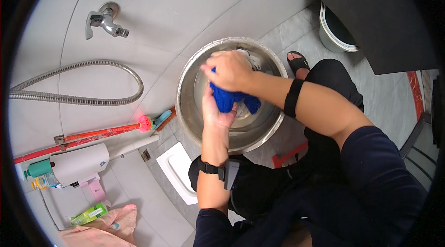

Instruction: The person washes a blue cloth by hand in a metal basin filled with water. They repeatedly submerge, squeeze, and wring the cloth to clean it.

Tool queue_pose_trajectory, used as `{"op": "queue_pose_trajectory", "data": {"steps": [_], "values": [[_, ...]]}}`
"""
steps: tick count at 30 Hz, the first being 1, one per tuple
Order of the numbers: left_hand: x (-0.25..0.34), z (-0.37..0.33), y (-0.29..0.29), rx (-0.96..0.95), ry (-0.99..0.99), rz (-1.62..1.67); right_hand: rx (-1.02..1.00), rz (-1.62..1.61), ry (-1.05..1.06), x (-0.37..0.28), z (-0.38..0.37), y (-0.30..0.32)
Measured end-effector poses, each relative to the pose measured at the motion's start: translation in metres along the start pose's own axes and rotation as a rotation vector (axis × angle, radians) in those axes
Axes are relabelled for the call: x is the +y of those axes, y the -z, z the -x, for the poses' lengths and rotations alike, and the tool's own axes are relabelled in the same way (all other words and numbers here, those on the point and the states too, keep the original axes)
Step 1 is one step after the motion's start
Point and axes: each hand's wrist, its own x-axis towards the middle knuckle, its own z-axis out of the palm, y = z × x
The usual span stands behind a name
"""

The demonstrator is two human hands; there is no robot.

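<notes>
My right hand (229,70) is closing its fingers over a bundle of blue cloth (225,101) from above, clamped on its upper part. My left hand (217,108) is cupping the same cloth from below, thumb on one side, so both hands are clamped on it together. The cloth is hanging partly free at its right end, and I am holding it above the middle of a round metal basin (186,101). I judge that I am rubbing or wringing this cloth by hand; the next move seems to be calling for a firm lower grip while the upper hand is pressing or twisting, with any drips falling inside the rim. Below my hands, the basin is holding what looks like shallow water, and a white item with dark parts (254,61) is lying near its far wall, partly hidden by my right hand, so I am not telling its kind. Farther out, a pale bucket (330,42) is standing near the dark panel (375,19); its inside is showing dark, and I cannot tell what it is containing.
</notes>
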Motion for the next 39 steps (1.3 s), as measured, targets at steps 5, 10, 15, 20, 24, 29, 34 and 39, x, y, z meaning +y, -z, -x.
{"op": "queue_pose_trajectory", "data": {"steps": [5, 10, 15, 20, 24, 29, 34, 39], "values": [[0.002, -0.022, 0.071, -0.469, -0.268, 0.200, -0.142, -0.322, 0.157, -0.076, 0.041, 0.007], [0.012, 0.016, -0.007, 0.017, -0.092, 0.195, -0.057, -0.107, 0.068, -0.027, 0.010, 0.001], [0.022, 0.014, 0.023, -0.338, -0.166, 0.306, -0.200, -0.156, -0.175, -0.036, -0.012, 0.020], [0.028, 0.013, 0.012, -0.063, -0.201, 0.225, -0.138, -0.224, -0.205, -0.028, -0.004, 0.027], [0.022, 0.003, 0.016, 0.040, -0.217, 0.243, -0.382, -0.317, -0.215, -0.024, -0.007, 0.025], [0.001, 0.000, 0.009, -0.368, -0.054, 0.219, -0.228, -0.417, -0.166, -0.049, 0.001, 0.041], [0.008, -0.048, 0.082, -0.633, 0.147, 0.410, -0.297, -0.305, 0.240, -0.075, 0.048, 0.021], [0.001, -0.001, -0.015, -0.097, 0.008, 0.199, -0.144, -0.048, -0.257, -0.005, 0.007, -0.005]]}}
